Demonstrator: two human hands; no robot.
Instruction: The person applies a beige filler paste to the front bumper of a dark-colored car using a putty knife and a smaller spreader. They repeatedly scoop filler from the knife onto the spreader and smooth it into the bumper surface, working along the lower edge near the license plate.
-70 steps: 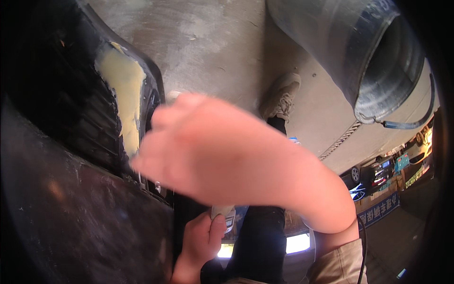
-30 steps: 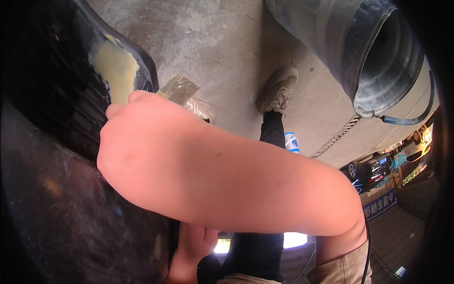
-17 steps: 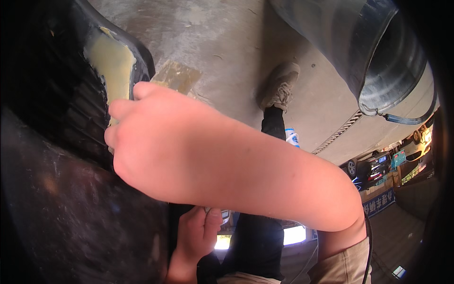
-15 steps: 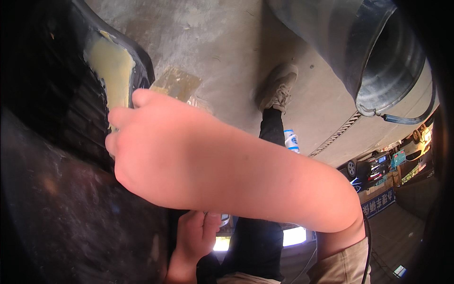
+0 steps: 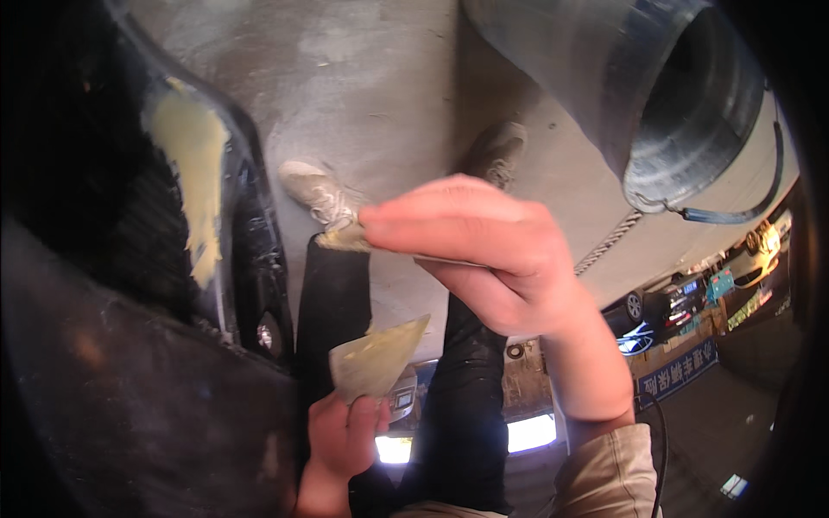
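Note:
My right hand (image 5: 484, 250) pinches a thin scraper (image 5: 342, 236) edged with yellow putty, held out over my shoes and legs. Below it my left hand (image 5: 341, 432) grips a second, yellow-smeared spatula (image 5: 380, 354), its blade pointing up to the right. On the left is a curved black panel (image 5: 86, 155), with an irregular patch of pale yellow putty (image 5: 194, 155) along its raised edge.
A large metal bucket (image 5: 665, 112) with a hose-covered handle (image 5: 734, 211) is at upper right on the concrete floor (image 5: 363, 69). My two shoes (image 5: 315, 186) show below me. Several cars (image 5: 682, 298) and a blue banner (image 5: 678, 371) appear at the right rim.
My right hand has pulled back rightward from the panel, uncovering the putty patch and bringing its scraper over my shoes. The spatula in my left hand has come into view.

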